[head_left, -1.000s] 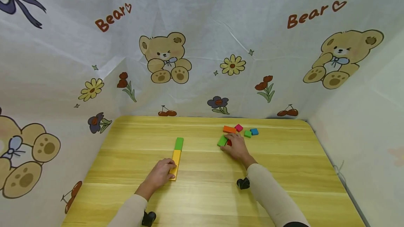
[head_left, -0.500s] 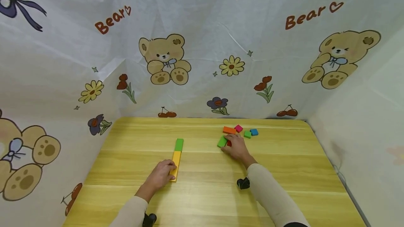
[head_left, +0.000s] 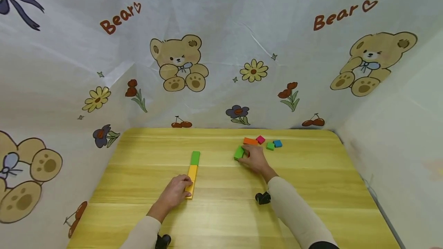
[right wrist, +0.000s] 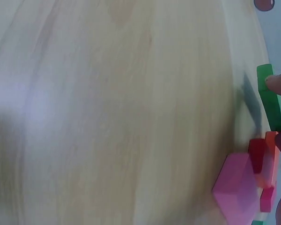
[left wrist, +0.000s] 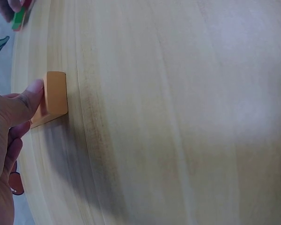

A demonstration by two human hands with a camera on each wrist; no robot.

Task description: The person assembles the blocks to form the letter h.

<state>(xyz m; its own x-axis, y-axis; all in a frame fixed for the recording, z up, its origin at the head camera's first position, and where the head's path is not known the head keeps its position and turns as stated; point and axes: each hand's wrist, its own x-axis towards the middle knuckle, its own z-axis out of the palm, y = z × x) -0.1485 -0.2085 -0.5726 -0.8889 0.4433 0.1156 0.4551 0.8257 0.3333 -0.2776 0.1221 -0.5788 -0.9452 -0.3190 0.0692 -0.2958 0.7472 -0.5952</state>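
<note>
In the head view, a green block [head_left: 195, 158] and yellow blocks [head_left: 192, 172] lie end to end in a row on the table. My left hand [head_left: 174, 191] pinches the near end of the yellow part. The left wrist view shows the thumb against the side of that yellow block [left wrist: 56, 93], which looks orange there. My right hand [head_left: 255, 159] pinches another green block [head_left: 238, 153] between thumb and fingers. In the right wrist view this green block [right wrist: 270, 101] is tilted, with its shadow beside it. Below it are a red block [right wrist: 256, 154] and a large pink block [right wrist: 236, 187].
Just beyond my right hand lie an orange block [head_left: 250, 141], a small pink block [head_left: 260, 139], a small green block [head_left: 270, 146] and a blue block [head_left: 277, 143]. A bear-print cloth [head_left: 221, 49] hangs behind the wooden table [head_left: 221, 218].
My right hand has shifted slightly left with the green block. The red block that showed beside its fingers is now hidden in the head view. My left hand stays on the yellow block.
</note>
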